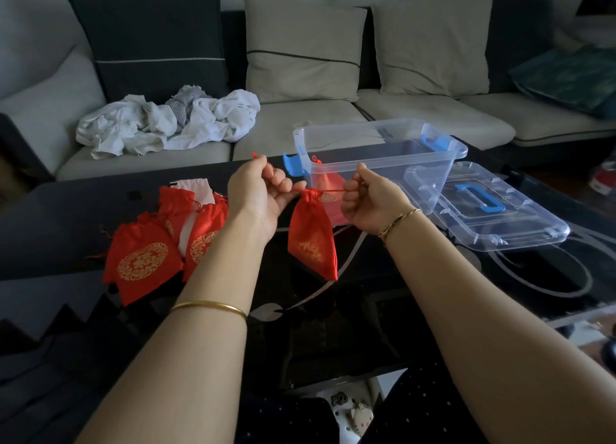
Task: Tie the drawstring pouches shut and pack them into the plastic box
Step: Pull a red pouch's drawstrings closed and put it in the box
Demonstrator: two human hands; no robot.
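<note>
Between hands (310, 193), pouch (311, 237) hanging neck-up

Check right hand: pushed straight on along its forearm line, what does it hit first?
Probably the near wall of the plastic box: the right hand, pinching the drawstring of the red pouch, points at it. Depth unclear from one view.

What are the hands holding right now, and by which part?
The left hand and right hand each pinch the drawstring of one red pouch, either side of its gathered neck; the pouch body hangs below.
</note>
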